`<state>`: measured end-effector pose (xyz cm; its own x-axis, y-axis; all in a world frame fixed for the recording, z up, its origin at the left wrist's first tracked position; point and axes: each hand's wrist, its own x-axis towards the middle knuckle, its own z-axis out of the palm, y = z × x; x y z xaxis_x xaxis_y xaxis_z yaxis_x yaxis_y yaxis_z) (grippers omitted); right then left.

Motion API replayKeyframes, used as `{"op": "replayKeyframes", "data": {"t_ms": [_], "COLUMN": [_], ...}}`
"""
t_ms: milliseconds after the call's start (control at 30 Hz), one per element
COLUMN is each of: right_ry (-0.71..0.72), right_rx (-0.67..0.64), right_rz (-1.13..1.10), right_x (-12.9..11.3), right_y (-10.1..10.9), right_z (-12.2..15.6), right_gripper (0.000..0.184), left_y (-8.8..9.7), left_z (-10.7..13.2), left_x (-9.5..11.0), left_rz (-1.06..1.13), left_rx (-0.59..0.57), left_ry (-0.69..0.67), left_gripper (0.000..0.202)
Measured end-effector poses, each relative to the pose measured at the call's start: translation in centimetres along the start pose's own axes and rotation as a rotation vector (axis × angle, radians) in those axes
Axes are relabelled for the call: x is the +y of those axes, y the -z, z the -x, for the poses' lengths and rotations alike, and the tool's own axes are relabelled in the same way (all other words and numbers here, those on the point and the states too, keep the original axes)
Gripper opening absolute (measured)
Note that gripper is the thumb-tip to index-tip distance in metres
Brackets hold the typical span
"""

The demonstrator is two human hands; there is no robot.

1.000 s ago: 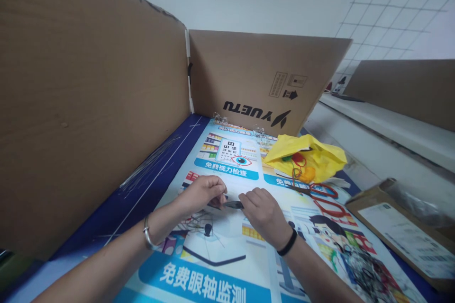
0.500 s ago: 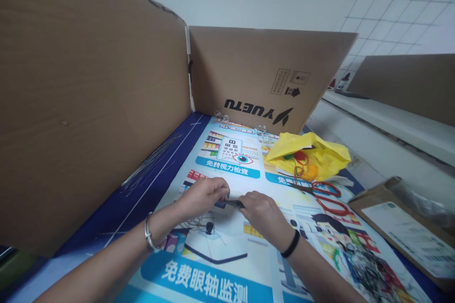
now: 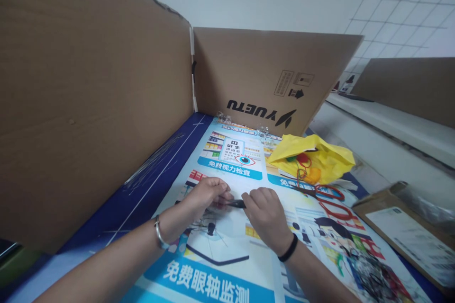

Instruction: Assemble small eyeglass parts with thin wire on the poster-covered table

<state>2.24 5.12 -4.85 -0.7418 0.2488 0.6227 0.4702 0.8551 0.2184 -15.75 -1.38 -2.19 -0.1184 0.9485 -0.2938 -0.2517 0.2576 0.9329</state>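
In the head view, my right hand (image 3: 265, 215) is wrapped round a pair of pliers (image 3: 236, 203). Their dark, tapering jaws point left, and the handles are hidden in my palm. My left hand (image 3: 212, 194) is closed in a pinch at the tip of the jaws. What it pinches looks like thin wire, mostly hidden by the fingers. Beneath my left hand, a loose bunch of fine wire (image 3: 203, 221) lies on the printed poster sheet (image 3: 213, 272).
Red-handled scissors (image 3: 330, 192) lie beside a yellow bag (image 3: 330, 156) with coloured thread. A wire tangle (image 3: 377, 272) sits at lower right, near an opened carton (image 3: 408, 232). Straight wires (image 3: 152, 161) lie at left. Cardboard panels (image 3: 256, 66) stand at the left and back.
The pliers' jaws have moved closer in to my left hand's fingers, and my right hand has turned slightly. The whole view has shifted a little.
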Motion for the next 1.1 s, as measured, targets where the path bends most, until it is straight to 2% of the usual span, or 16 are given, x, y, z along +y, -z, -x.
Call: {"op": "replayKeyframes", "data": {"t_ms": [100, 233, 600, 900, 1100], "right_ry": [0.117, 0.158, 0.175, 0.189, 0.201], "right_rx": [0.014, 0.033, 0.005, -0.010, -0.014], "right_rz": [0.056, 0.083, 0.115, 0.087, 0.071], "right_x": [-0.2, -0.4, -0.5, -0.5, -0.4], "right_y": [0.6, 1.1, 1.0, 0.8, 0.8], "right_z": [-0.2, -0.4, -0.3, -0.4, -0.4], "right_gripper": [0.014, 0.015, 0.013, 0.014, 0.015], "left_y": [-0.2, -0.2, -0.5, -0.5, -0.6], "left_z": [0.1, 0.1, 0.1, -0.1, -0.1], "left_x": [-0.3, -0.5, -1.2, -1.8, -1.8], "left_rz": [0.064, 0.083, 0.115, 0.178, 0.143], "left_rx": [-0.030, -0.023, 0.011, -0.028, 0.001], "left_ry": [0.033, 0.064, 0.020, -0.010, -0.002], "left_gripper": [0.025, 0.028, 0.015, 0.014, 0.015]}}
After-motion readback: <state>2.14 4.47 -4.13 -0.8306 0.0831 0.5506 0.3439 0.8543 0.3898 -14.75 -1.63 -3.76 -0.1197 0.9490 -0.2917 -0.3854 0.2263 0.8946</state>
